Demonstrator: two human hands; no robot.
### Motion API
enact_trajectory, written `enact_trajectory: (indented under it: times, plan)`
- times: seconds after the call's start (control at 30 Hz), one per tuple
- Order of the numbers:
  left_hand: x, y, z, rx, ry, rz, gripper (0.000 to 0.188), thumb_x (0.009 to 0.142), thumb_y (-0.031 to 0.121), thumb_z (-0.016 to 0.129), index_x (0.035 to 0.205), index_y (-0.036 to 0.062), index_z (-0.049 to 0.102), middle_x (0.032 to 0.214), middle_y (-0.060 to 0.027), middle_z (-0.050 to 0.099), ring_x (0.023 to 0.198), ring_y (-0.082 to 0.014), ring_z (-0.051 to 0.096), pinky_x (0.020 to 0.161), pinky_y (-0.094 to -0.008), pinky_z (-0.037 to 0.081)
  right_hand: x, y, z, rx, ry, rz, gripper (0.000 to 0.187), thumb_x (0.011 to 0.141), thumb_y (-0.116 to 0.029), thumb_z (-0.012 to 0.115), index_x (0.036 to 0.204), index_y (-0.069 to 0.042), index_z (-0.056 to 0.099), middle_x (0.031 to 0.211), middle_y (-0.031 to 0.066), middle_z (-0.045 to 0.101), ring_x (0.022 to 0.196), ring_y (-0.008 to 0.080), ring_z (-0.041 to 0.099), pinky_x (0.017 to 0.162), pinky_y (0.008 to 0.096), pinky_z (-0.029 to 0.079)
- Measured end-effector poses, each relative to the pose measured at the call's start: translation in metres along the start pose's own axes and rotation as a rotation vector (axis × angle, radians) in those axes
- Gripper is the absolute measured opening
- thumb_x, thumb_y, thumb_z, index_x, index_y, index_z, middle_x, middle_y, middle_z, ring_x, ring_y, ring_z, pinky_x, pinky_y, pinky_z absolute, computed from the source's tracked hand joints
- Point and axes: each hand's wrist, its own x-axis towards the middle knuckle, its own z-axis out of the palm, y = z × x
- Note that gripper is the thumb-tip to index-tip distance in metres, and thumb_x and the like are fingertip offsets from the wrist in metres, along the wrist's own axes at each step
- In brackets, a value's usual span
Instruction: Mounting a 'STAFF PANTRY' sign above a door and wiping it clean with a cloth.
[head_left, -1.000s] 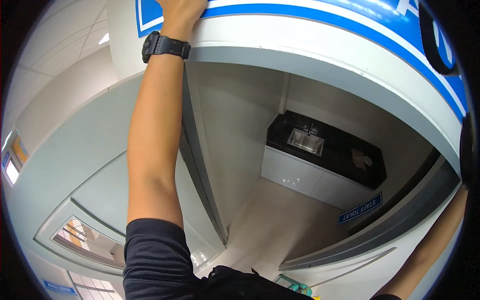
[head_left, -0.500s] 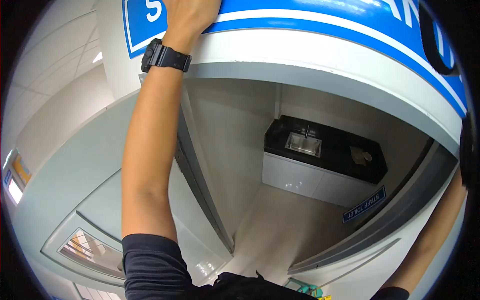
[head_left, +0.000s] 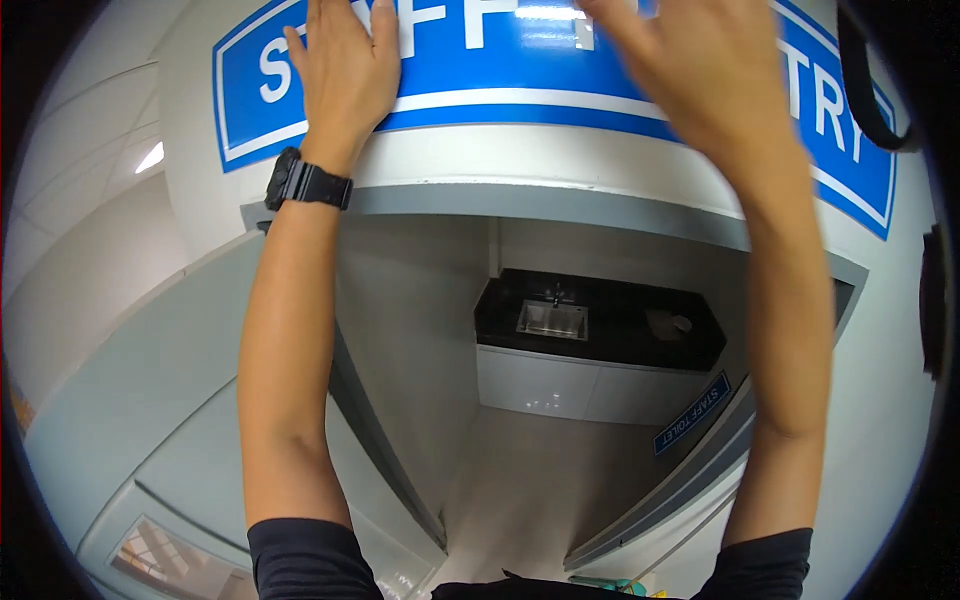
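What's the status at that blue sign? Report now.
Left hand spread against blue wall sign. Right hand blurred over it, contact unclear. Sign above open doorway, partly covered by hands.

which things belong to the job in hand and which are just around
In the job:
wide rectangular blue-and-white sign
left hand, spread over it
blurred right hand, also over it

Just around:
pale grey door
black countertop
rectangular steel sink
small blue rectangular sign

Large lettered blue sign point(head_left: 490, 72): wall point(head_left: 480, 160) | smaller lettered blue sign point(head_left: 692, 413): backing unclear
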Motion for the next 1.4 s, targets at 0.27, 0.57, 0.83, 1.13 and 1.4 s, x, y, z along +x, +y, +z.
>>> enact_trajectory:
  times: [0.27,0.57,0.83,1.13,1.4]
  plan:
    - [0.009,-0.007,0.017,-0.066,0.091,0.080,0.059,0.100,0.036,0.040,0.147,0.0020,0.031,0.148,-0.0205,0.039,0.139,-0.0344,0.035,0.117,-0.0462,0.017,-0.033,0.009,0.045,0.205,-0.263,0.250,0.082,0.095,-0.053,0.049,0.147,0.005,0.023,0.143,0.0300,0.038,0.137,0.0414,0.034,0.117,0.0502,0.017]
    - [0.018,-0.027,0.052,-0.069,0.232,0.245,0.064,0.096,0.055,0.035,0.144,0.0123,0.041,0.144,-0.0158,0.047,0.133,-0.0333,0.046,0.113,-0.0594,0.017,-0.151,-0.012,-0.143,0.714,-0.191,0.546,0.027,0.086,-0.015,0.065,0.110,-0.004,0.060,0.104,0.0136,0.065,0.086,0.0285,0.061,0.076,0.0362,0.048]
    - [0.009,0.029,0.062,-0.042,0.244,0.308,0.068,0.093,0.059,0.036,0.146,0.0173,0.039,0.146,-0.0181,0.044,0.136,-0.0350,0.041,0.115,-0.0585,0.014,-0.567,-0.292,-0.540,0.932,-2.321,1.050,0.040,0.091,-0.032,0.056,0.112,0.001,0.063,0.106,0.0235,0.066,0.093,0.0426,0.063,0.085,0.0518,0.048]
    - [-0.094,0.069,-0.037,-0.334,0.171,0.210,0.043,0.100,0.019,0.042,0.137,-0.0034,0.040,0.138,-0.0200,0.049,0.129,-0.0330,0.045,0.111,-0.0438,0.030,-0.601,-0.387,-0.665,1.355,-2.631,1.893,0.042,0.087,-0.040,0.061,0.105,-0.002,0.068,0.100,0.0136,0.069,0.087,0.0274,0.066,0.075,0.0456,0.053]
    - [-0.575,0.073,-0.171,-0.571,-1.405,-0.452,0.039,0.091,0.022,0.060,0.123,0.0000,0.051,0.113,-0.0186,0.060,0.103,-0.0374,0.058,0.088,-0.0443,0.048,-0.596,-0.398,-0.625,1.413,-2.501,1.793,0.041,0.087,-0.041,0.061,0.109,-0.007,0.068,0.105,0.0112,0.069,0.090,0.0278,0.066,0.076,0.0476,0.054]
